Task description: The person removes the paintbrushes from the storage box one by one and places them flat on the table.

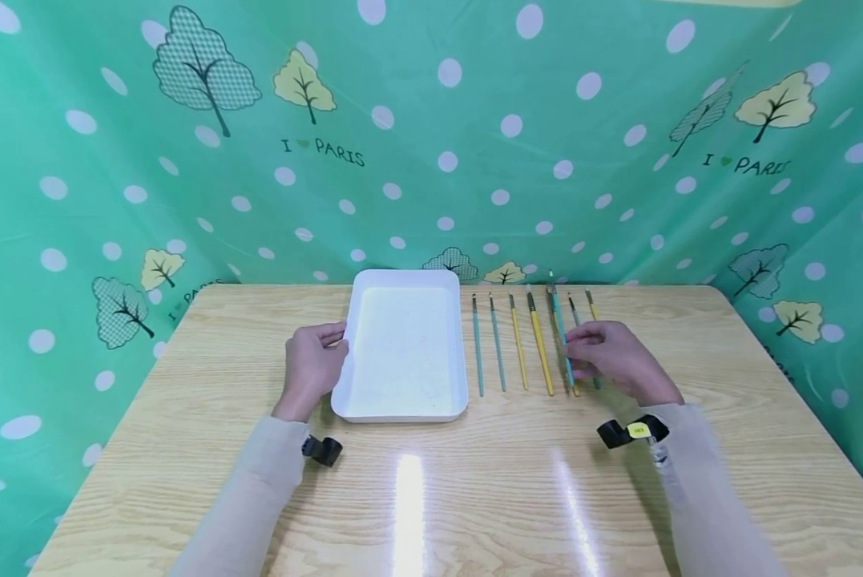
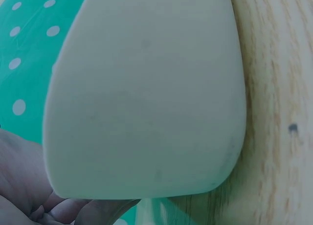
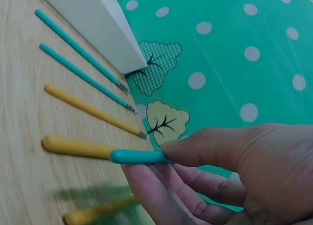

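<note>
A shallow white tray (image 1: 405, 413) lies on the table left of the paintbrushes. My left hand (image 1: 314, 365) holds its left wall; in the left wrist view the tray's outer side (image 2: 146, 107) hides part of that hand (image 2: 22, 181). Between thumb and fingers my right hand (image 1: 611, 353) pinches a teal paintbrush (image 1: 560, 324), bristle end away from me. In the right wrist view the teal handle end (image 3: 137, 156) is lifted off the table, above a yellow paintbrush (image 3: 100, 213). A thick yellow paintbrush (image 1: 541, 340) lies just left of it.
Two teal paintbrushes (image 1: 477, 344) and a thin yellow paintbrush (image 1: 518, 340) lie in a row beside the tray. Partly behind the right hand are a teal paintbrush (image 1: 574, 308) and a yellow paintbrush (image 1: 591, 303). A green dotted curtain (image 1: 402, 160) borders the wooden table (image 1: 489, 497).
</note>
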`<state>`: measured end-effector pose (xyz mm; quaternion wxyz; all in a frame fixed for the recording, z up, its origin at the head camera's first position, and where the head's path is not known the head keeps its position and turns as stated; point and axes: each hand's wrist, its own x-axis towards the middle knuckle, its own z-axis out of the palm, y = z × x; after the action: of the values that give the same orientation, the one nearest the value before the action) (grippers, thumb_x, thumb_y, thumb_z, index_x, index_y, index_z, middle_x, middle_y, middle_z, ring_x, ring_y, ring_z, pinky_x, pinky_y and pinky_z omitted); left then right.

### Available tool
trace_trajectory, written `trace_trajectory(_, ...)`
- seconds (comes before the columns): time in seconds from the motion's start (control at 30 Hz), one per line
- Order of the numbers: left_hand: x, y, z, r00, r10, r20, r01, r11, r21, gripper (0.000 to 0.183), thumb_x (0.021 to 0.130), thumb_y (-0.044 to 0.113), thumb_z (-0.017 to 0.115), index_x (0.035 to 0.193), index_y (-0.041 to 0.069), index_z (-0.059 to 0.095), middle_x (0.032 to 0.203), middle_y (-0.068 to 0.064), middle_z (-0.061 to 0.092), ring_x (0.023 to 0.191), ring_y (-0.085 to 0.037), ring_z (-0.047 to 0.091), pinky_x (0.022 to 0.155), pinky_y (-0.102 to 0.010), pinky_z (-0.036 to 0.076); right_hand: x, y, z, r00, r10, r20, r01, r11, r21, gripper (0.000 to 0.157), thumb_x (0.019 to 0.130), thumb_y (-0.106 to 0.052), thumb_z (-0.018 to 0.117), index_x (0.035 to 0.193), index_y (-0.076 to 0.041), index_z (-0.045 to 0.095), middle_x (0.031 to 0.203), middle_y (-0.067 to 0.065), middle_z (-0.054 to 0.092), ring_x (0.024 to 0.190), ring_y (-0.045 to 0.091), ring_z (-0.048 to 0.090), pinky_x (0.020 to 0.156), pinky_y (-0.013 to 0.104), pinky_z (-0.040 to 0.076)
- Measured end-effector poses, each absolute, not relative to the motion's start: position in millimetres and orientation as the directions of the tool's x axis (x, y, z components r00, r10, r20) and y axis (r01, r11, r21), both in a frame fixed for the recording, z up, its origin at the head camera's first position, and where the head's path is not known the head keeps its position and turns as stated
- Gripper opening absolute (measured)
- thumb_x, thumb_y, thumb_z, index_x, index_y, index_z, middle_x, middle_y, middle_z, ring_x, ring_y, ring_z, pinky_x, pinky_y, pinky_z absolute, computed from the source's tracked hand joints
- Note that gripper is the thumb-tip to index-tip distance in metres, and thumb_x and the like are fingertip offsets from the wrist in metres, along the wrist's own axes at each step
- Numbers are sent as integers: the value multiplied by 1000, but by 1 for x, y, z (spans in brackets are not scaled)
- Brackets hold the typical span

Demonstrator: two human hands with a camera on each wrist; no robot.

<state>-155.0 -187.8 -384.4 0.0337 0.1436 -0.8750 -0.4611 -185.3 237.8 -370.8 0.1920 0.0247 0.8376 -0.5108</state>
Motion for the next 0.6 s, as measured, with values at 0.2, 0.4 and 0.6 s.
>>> trace_trajectory(0.2, -155, -187, -384, -958, -280, -66, -214, 539, 815, 33, 100, 5, 58, 133, 1, 65, 132, -20, 68, 121, -33, 68, 94, -41, 61, -185, 251, -373, -930, -133, -343, 230, 517, -824, 43, 101, -14, 61, 136, 9, 51, 117, 21, 64, 92, 18, 69, 81, 32, 65)
trace_trajectory(0.4, -156, -187, -385, -957, -280, -70, -217, 539, 814, 34, 100, 6, 58, 133, 1, 65, 133, -20, 68, 122, -33, 68, 95, -41, 61, -187, 264, -375, -926, -124, -356, 238, 540, -807, 46, 102, -14, 60, 138, 10, 49, 120, 24, 63, 91, 18, 71, 80, 32, 65)
trace_trajectory(0.6, -155, -188, -386, -957, -282, -72, -221, 544, 810, 34, 101, 7, 58, 134, 2, 64, 134, -19, 68, 122, -33, 68, 94, -41, 61, -189, 275, -377, -927, -92, -363, 248, 575, -780, 47, 102, -16, 61, 139, 10, 49, 121, 23, 64, 91, 16, 68, 79, 30, 65)
